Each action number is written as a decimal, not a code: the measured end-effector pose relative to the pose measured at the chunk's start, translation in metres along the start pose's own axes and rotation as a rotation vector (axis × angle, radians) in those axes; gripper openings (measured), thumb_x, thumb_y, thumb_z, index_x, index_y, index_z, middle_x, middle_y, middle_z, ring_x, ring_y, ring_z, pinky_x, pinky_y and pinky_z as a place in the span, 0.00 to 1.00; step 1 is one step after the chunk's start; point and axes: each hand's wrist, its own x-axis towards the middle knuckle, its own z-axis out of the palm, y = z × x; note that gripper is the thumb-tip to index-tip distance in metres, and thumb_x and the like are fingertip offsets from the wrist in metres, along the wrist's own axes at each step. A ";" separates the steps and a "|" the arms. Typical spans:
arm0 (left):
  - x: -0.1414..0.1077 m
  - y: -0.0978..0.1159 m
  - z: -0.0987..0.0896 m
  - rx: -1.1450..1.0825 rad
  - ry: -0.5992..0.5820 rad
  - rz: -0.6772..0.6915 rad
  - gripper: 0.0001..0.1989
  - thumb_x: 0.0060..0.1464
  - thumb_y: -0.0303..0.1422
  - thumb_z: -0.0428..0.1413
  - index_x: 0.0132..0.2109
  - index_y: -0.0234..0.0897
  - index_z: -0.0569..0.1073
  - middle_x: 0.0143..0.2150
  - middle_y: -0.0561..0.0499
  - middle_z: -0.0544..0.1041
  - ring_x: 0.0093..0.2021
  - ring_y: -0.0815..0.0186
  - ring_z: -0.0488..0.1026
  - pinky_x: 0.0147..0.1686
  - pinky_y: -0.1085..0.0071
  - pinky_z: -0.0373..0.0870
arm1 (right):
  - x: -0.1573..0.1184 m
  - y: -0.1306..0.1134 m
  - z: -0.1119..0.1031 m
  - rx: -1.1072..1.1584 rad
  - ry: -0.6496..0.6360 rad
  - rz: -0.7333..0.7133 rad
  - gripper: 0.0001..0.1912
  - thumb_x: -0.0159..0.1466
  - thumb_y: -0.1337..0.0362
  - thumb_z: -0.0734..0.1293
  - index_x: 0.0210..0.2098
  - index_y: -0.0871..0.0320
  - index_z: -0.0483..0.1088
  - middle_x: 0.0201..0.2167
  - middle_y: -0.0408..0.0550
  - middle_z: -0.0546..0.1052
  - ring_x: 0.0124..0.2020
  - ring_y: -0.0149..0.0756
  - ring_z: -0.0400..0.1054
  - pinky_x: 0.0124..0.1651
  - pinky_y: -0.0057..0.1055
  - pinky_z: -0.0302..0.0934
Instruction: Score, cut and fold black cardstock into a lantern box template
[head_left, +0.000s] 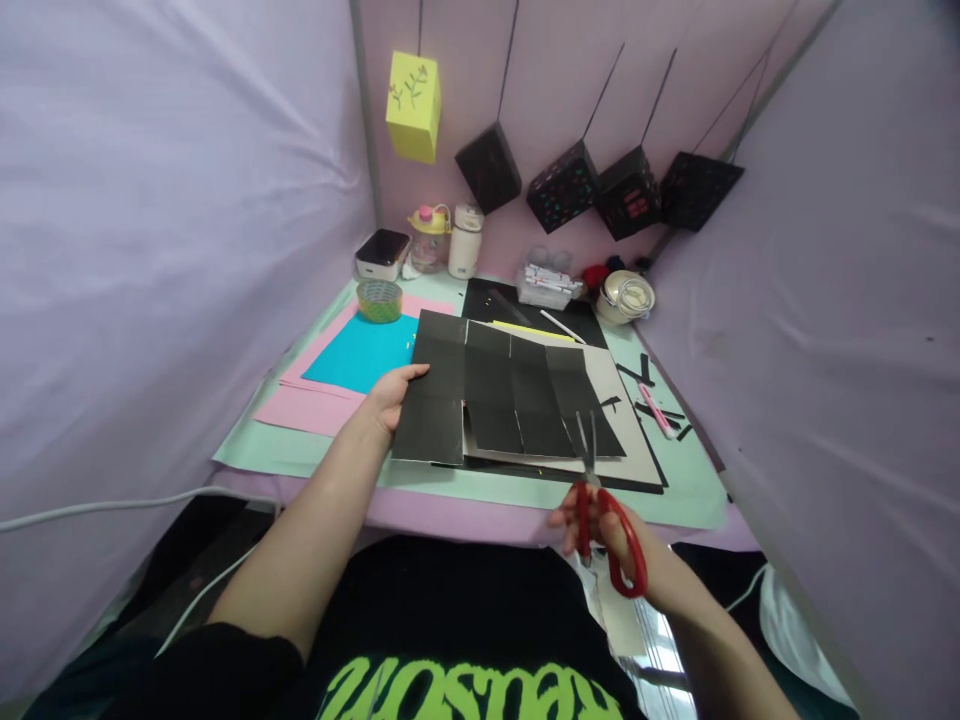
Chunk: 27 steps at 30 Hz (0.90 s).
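Head view: left grip [390,400] holds the creased black card [491,385] by its left edge over the tabletop [412,482], apparently to steady it; right grip [600,530] holds scissors [591,478], blades slightly parted, pointed away from the body, presumably for safety.

I can't see all of the left grip [390,396] behind the black card [439,385], my feed's bottom edge crops the shirt lettering [489,692], and the red thing [595,277] beside the tub [613,312] is indistinct.
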 end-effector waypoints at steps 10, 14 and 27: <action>-0.002 0.003 0.003 -0.045 0.066 0.065 0.17 0.56 0.31 0.50 0.50 0.28 0.74 0.31 0.39 0.81 0.30 0.51 0.80 0.35 0.55 0.79 | -0.006 0.021 0.047 0.499 0.042 0.198 0.22 0.66 0.46 0.59 0.39 0.60 0.66 0.27 0.46 0.73 0.25 0.32 0.66 0.32 0.30 0.57; 0.000 0.003 0.001 -0.061 0.074 0.077 0.17 0.56 0.31 0.51 0.50 0.28 0.74 0.31 0.39 0.81 0.30 0.51 0.80 0.35 0.55 0.79 | -0.004 0.025 0.053 0.568 0.012 0.245 0.20 0.65 0.48 0.62 0.41 0.61 0.67 0.31 0.48 0.74 0.27 0.32 0.67 0.34 0.31 0.57; -0.031 -0.034 -0.001 -0.145 0.130 0.096 0.19 0.57 0.32 0.50 0.50 0.23 0.74 0.33 0.36 0.81 0.32 0.50 0.80 0.35 0.53 0.79 | 0.006 0.019 0.064 0.486 -0.015 0.317 0.22 0.60 0.51 0.69 0.45 0.61 0.67 0.37 0.50 0.75 0.32 0.35 0.69 0.39 0.34 0.58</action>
